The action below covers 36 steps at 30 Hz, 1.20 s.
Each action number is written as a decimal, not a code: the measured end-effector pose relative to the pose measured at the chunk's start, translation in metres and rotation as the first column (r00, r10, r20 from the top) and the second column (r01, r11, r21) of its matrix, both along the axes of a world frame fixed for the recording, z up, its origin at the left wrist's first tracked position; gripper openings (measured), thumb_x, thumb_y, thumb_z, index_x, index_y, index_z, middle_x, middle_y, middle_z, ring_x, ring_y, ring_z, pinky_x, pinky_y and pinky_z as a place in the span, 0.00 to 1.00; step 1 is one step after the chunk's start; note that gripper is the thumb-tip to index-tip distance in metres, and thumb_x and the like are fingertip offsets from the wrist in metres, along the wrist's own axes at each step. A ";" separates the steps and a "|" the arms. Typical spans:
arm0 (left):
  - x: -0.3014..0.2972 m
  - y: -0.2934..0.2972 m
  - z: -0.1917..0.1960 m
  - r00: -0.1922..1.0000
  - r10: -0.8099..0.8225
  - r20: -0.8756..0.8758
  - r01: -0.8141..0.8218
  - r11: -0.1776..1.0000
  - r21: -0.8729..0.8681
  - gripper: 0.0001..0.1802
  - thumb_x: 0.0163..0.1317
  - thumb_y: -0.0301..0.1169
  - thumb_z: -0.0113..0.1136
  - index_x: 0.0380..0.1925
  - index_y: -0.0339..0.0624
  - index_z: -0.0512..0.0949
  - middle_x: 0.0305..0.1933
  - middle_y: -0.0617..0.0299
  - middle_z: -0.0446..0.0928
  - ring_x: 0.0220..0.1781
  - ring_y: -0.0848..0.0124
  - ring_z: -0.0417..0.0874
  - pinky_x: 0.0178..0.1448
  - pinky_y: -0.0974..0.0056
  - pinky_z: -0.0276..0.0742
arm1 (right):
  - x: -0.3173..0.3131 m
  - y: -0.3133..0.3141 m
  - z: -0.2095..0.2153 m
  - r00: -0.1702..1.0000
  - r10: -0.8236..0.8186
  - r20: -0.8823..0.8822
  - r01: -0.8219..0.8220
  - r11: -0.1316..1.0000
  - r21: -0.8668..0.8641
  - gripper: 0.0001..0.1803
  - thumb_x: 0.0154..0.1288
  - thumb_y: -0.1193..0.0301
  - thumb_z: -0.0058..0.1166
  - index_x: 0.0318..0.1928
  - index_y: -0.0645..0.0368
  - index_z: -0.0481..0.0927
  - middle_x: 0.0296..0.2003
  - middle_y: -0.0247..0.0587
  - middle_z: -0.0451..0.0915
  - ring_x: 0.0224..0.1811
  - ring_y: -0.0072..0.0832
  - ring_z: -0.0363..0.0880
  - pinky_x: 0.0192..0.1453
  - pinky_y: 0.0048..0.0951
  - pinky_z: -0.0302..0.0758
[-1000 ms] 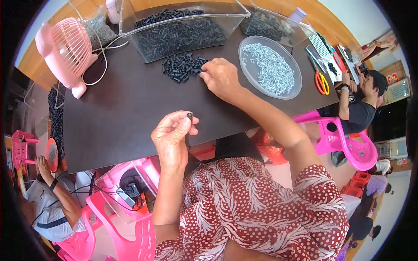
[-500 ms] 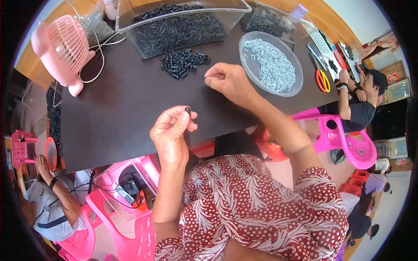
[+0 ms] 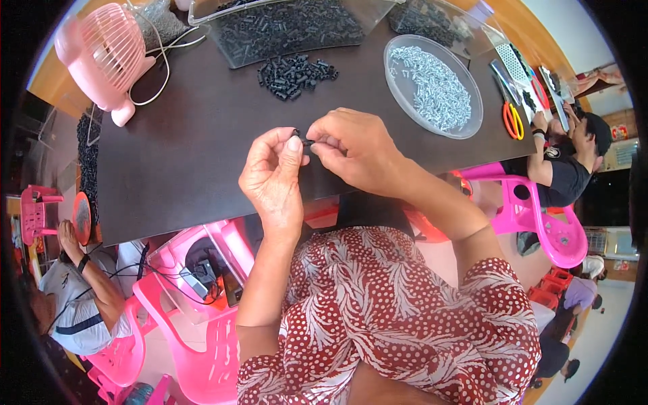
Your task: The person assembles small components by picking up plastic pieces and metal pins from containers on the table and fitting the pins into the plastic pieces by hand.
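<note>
The left hand pinches a small black tube upright between thumb and forefinger, the other fingers curled loosely behind, probably to steady it and leave its end free. The right hand meets it at three o'clock, thumb and fingertips pressed together on what looks like a second dark bit, mostly hidden. Both work over the table, perhaps to catch drops.

At twelve o'clock, a pile of black tubes lies loose, likely for easy picking; at two, a shallow tray seems to keep silver pins from rolling.

Counted: one tube surely held, perhaps two; one pile and one tray, contents too many to count; one pair of scissors at three; two clear boxes, at twelve and between one and two; one pink fan at ten.
</note>
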State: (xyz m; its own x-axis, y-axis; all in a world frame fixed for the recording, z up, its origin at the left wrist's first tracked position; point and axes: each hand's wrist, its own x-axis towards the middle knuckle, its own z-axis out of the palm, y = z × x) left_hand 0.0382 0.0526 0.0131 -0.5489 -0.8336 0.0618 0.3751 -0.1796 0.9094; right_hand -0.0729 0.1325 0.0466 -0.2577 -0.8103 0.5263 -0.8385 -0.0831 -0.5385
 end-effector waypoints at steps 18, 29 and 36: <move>0.014 0.001 0.005 0.989 -0.142 -0.041 0.147 0.962 0.230 0.05 0.57 0.22 0.57 0.34 0.32 0.76 0.27 0.58 0.78 0.23 0.77 0.73 0.29 0.76 0.70 | 0.007 0.001 0.011 0.896 -0.001 0.444 0.000 1.000 0.002 0.06 0.54 0.80 0.55 0.35 0.63 0.79 0.28 0.33 0.76 0.29 0.16 0.70 0.33 0.18 0.67; 0.018 0.008 0.000 1.000 -0.031 0.001 0.031 0.998 0.052 0.06 0.56 0.22 0.59 0.34 0.32 0.77 0.29 0.62 0.77 0.30 0.78 0.77 0.30 0.75 0.74 | 0.003 -0.007 0.016 0.990 0.024 0.142 -0.027 0.999 0.024 0.01 0.50 0.76 0.53 0.26 0.59 0.75 0.22 0.41 0.75 0.27 0.38 0.75 0.31 0.34 0.71; 0.020 0.004 0.001 0.993 -0.115 0.027 0.111 0.986 0.123 0.06 0.56 0.21 0.59 0.34 0.32 0.77 0.29 0.62 0.77 0.29 0.77 0.77 0.30 0.75 0.74 | 0.003 -0.010 0.016 0.998 0.063 -0.016 -0.063 0.998 -0.007 0.02 0.49 0.77 0.52 0.24 0.59 0.73 0.21 0.41 0.75 0.27 0.40 0.75 0.31 0.36 0.72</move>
State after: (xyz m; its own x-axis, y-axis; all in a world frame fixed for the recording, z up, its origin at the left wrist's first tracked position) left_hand 0.0579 0.0561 0.0138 -0.6399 -0.7664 -0.0561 0.3156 -0.3286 0.8902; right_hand -0.0704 0.1228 0.0626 -0.1978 -0.8208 0.5358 -0.8401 -0.1397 -0.5241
